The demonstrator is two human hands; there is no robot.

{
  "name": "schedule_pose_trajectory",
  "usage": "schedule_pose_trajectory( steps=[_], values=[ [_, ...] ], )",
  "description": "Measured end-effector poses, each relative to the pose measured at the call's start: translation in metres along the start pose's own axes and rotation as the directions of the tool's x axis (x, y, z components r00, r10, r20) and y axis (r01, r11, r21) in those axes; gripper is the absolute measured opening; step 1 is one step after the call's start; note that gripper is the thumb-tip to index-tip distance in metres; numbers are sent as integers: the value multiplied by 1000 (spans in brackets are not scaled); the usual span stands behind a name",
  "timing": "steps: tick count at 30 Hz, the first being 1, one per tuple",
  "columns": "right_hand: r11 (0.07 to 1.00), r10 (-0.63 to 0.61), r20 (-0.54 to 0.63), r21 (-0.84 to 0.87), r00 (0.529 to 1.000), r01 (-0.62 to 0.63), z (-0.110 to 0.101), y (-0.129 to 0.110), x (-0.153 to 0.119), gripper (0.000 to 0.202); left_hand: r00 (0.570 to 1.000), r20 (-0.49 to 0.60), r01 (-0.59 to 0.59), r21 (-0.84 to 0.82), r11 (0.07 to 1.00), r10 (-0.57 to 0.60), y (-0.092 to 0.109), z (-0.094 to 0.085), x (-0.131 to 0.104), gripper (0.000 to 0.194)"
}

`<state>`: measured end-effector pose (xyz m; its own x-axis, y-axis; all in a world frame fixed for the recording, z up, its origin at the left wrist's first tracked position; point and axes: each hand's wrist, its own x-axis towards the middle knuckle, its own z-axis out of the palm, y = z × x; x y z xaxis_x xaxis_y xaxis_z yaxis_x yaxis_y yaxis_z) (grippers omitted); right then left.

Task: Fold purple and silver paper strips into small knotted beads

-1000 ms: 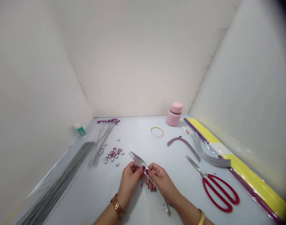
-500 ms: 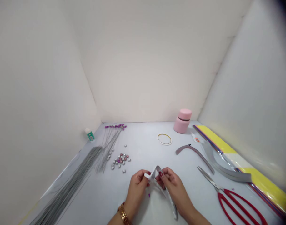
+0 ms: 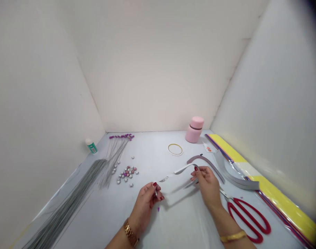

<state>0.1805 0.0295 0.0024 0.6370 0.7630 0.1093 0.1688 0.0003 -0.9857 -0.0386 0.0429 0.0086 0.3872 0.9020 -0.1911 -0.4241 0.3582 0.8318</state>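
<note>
A thin silvery-white paper strip [image 3: 184, 168] arches between my two hands over the table. My left hand [image 3: 149, 197], lower and to the left, pinches one end between thumb and fingers. Higher on the right, my right hand [image 3: 206, 181] grips the strip further along, and a loose tail of it hangs below those fingers. A small purple scrap [image 3: 158, 209] lies on the table beside my left hand. Little folded stars [image 3: 128, 172], silver, pink and purple, sit in a loose pile beyond my left hand.
Long grey wires [image 3: 69, 204] run along the left, some tipped with purple stars [image 3: 121, 136]. Red-handled scissors [image 3: 247, 216] lie by my right forearm, near grey strips [image 3: 240, 181] and yellow packs [image 3: 271, 186]. A tape ring [image 3: 175, 149], pink jar [image 3: 194, 129] and glue bottle [image 3: 91, 146] stand farther back.
My hands have moved apart, the right one going up and to the right. The strip, folded into a close loop before, now stretches between them. The view has shifted slightly.
</note>
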Motion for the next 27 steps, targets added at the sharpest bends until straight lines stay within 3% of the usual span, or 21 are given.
schedule_pose_trajectory(
  steps=[6, 14, 22, 27],
  values=[
    [973, -106, 14, -203, 994, 107, -7, -3, 0, 23, 992, -57, -108, 103, 989, 114, -2, 1, 0, 24],
    [890, -258, 22, -383, 966, 246, -13, -3, 1, 20, 948, -138, -236, 302, 924, 287, 3, 10, -12, 27],
    [924, -241, -17, -310, 970, 224, -9, -1, -2, 24, 917, -190, -255, 394, 883, 350, 3, 19, -19, 29],
    [975, -170, -160, -173, 972, 142, -17, -7, 4, 22, 863, -365, -271, 247, 930, 349, 1, 4, -13, 23]
  ],
)
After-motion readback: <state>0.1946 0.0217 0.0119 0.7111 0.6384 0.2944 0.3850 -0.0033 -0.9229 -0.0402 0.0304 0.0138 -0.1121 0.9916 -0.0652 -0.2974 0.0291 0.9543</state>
